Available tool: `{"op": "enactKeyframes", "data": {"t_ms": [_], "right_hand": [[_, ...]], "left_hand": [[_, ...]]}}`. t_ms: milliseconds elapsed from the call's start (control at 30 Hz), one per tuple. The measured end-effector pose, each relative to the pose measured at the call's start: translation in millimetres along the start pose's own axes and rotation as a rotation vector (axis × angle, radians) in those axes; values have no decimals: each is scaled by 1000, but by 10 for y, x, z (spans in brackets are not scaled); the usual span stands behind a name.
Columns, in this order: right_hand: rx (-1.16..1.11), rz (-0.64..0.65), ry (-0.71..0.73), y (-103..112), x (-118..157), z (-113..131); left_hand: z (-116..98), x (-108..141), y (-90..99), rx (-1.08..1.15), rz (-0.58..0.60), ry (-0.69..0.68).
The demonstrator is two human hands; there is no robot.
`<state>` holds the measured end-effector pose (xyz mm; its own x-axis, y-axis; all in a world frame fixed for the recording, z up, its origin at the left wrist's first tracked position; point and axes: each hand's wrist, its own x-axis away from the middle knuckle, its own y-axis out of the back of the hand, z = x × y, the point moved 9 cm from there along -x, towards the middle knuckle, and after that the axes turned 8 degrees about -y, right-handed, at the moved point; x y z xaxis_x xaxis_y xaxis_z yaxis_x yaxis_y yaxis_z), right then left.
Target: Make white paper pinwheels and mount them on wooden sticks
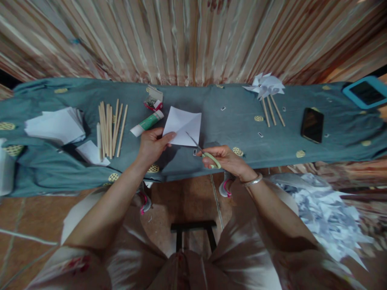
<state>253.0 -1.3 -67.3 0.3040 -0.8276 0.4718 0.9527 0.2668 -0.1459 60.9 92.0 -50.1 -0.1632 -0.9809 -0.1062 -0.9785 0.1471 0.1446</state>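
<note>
A square sheet of white paper (184, 121) with diagonal creases is pinched at its lower left corner between the thumb and fingers of my left hand (153, 146). My right hand (225, 158) grips a pair of scissors (211, 158) with pale green handles. The scissors' blades lie over the lower right part of the paper, pointing toward its middle; whether they are cutting into it I cannot tell. Just left of the sheet lies a green and white glue stick (147, 123), and behind that stands an opened small red box (153, 100) with small metallic bits inside.
Wooden sticks (110, 129) lie left, beside a stack of white paper (56, 125) and a loose sheet (92, 153). Paper pinwheels (267, 85) on sticks, a black phone (312, 125) and a blue-framed device (365, 92) are at right. White paper pieces (323, 213) heap below the table's right side.
</note>
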Motion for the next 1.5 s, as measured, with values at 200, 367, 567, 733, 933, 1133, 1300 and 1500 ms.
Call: {"op": "enactKeyframes", "data": {"t_ms": [200, 367, 567, 733, 933, 1133, 1300, 1500], "right_hand": [[-33, -1, -8, 0, -1, -20], [-52, -6, -12, 9, -19, -39], [-18, 11, -3, 10, -30, -46], [-14, 1, 2, 18, -30, -50], [-38, -32, -24, 25, -29, -55], [-69, -31, -16, 32, -39, -61], [-42, -35, 1, 45, -50, -68], [-39, -43, -13, 61, -67, -95]], "left_hand": [[-16, 16, -37, 16, 14, 15], [-4, 12, -47, 29, 14, 12], [-12, 26, -74, 19, 38, 14], [-22, 32, -80, 12, 46, 11], [7, 31, -81, 17, 39, 24], [20, 27, -76, 4, 40, 24], [18, 30, -77, 5, 40, 18], [31, 29, -82, 22, 34, 29]]}}
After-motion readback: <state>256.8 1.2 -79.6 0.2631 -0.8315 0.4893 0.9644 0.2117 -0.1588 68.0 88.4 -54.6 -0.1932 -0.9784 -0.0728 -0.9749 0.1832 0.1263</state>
